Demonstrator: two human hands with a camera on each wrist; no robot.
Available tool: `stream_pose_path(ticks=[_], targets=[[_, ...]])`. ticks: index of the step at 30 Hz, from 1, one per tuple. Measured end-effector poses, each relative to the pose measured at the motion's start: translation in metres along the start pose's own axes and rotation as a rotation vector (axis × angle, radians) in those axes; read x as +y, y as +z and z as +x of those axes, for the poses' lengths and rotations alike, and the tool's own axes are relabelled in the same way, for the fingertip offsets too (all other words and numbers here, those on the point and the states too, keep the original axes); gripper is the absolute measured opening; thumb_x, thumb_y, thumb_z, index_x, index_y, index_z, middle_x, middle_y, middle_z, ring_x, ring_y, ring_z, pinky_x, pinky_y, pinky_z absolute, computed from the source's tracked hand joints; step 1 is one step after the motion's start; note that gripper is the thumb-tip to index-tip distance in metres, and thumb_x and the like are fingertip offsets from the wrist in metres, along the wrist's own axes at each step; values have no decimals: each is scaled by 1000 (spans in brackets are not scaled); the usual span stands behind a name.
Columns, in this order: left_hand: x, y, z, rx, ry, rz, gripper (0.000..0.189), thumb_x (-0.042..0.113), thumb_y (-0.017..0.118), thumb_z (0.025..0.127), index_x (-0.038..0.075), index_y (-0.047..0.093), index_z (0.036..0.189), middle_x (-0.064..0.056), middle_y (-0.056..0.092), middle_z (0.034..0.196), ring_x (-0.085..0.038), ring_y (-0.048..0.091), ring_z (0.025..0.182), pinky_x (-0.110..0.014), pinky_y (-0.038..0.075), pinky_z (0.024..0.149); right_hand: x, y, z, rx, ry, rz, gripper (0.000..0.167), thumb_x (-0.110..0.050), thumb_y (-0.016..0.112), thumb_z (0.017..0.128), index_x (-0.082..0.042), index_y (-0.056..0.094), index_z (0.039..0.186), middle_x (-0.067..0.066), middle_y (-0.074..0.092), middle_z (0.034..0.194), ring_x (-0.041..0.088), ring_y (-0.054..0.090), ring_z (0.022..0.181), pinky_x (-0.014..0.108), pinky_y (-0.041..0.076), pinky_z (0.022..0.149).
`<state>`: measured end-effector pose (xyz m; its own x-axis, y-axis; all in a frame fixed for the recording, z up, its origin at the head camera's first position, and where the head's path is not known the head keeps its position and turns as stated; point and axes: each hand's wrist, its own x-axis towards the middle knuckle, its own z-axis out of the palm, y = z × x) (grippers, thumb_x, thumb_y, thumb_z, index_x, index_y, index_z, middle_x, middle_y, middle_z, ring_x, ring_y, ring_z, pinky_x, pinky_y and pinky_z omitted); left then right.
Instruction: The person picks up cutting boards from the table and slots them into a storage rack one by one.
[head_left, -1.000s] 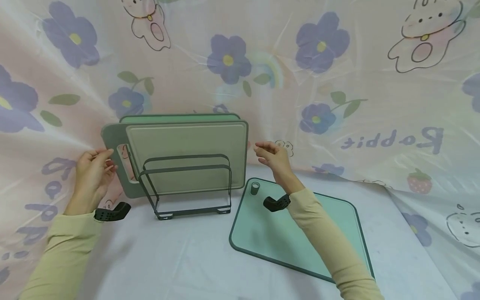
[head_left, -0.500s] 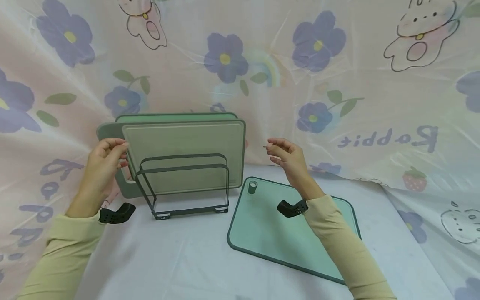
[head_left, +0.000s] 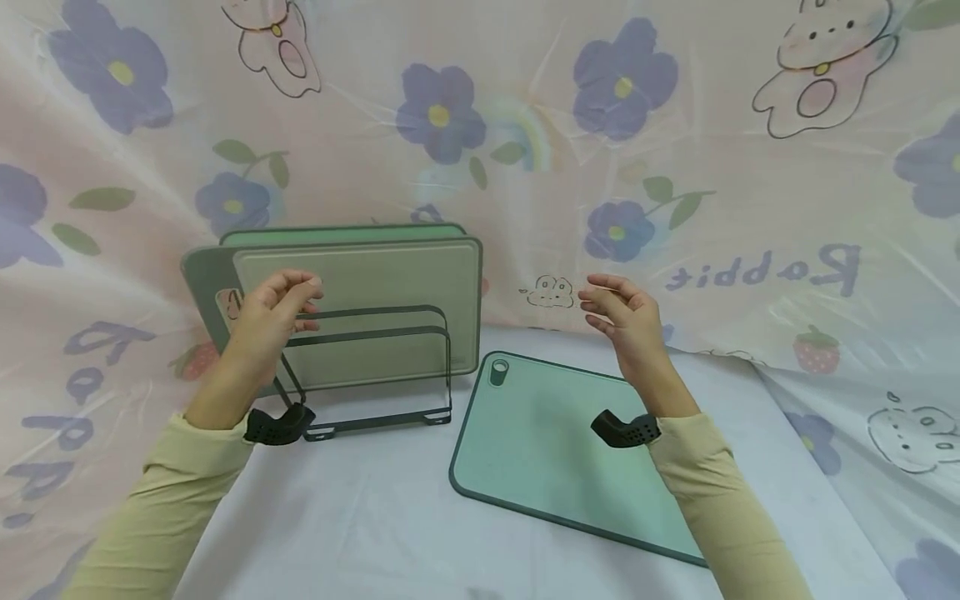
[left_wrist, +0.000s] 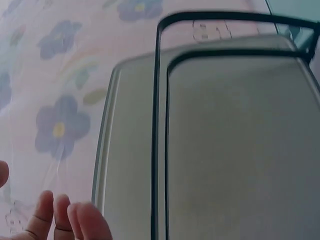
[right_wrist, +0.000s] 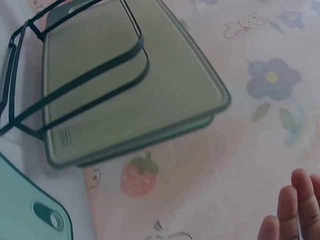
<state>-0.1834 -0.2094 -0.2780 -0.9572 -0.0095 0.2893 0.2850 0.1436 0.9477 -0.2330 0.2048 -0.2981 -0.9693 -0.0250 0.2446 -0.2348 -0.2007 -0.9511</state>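
A beige cutting board (head_left: 375, 283) with a dark green handle end stands upright in a black wire rack (head_left: 382, 423). Behind it, the top edge of a green cutting board (head_left: 337, 236) shows. My left hand (head_left: 273, 321) hangs in front of the rack, fingers loosely bent and holding nothing; it hides part of the handle end. My right hand (head_left: 626, 321) is raised with empty, relaxed fingers above a mint green cutting board (head_left: 570, 442) that lies flat on the table. In the right wrist view, my right fingertips (right_wrist: 287, 210) are apart from the standing boards.
White cloth covers the table (head_left: 360, 517). A printed curtain (head_left: 525, 75) with flowers and rabbits hangs close behind the rack and along the left side. The flat board has a round hole (head_left: 499, 367) near its far left corner.
My left hand has moved right from the board's handle end to in front of the rack. My right hand has drawn away to the right. The boards and rack stay put.
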Motion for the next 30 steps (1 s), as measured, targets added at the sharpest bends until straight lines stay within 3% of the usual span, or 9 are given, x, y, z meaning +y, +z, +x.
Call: stream_pose_path(ticks=[5, 14, 21, 30], targets=[[-2, 20, 2, -52, -7, -27, 23, 32, 54, 101, 12, 56, 112, -5, 53, 110, -22, 51, 93, -25, 52, 77, -7, -17, -14, 39, -14, -17, 17, -14, 64, 95, -8, 62, 111, 4, 68, 100, 16, 62, 90, 25, 51, 81], [-6, 61, 4, -65, 16, -16, 26, 26, 59, 99, 3, 58, 111, -15, 57, 105, -21, 56, 91, -28, 53, 80, -11, -49, -38, 82, -42, -40, 14, -12, 64, 96, -9, 63, 109, 0, 69, 97, 13, 62, 89, 23, 49, 81], [-12, 91, 6, -99, 18, -72, 30, 16, 60, 98, -6, 56, 118, -15, 56, 106, -32, 55, 98, -29, 52, 83, -10, -74, -54, 106, -44, -31, 11, -8, 63, 95, -9, 66, 106, -1, 68, 98, 12, 62, 89, 21, 50, 79], [-23, 121, 3, -100, 1, -159, 25, 7, 61, 96, -6, 57, 117, -11, 57, 109, -33, 55, 100, -30, 52, 82, -5, -99, -73, 116, -33, -105, 14, -7, 63, 95, -11, 67, 108, -2, 65, 103, 11, 61, 90, 20, 49, 78]])
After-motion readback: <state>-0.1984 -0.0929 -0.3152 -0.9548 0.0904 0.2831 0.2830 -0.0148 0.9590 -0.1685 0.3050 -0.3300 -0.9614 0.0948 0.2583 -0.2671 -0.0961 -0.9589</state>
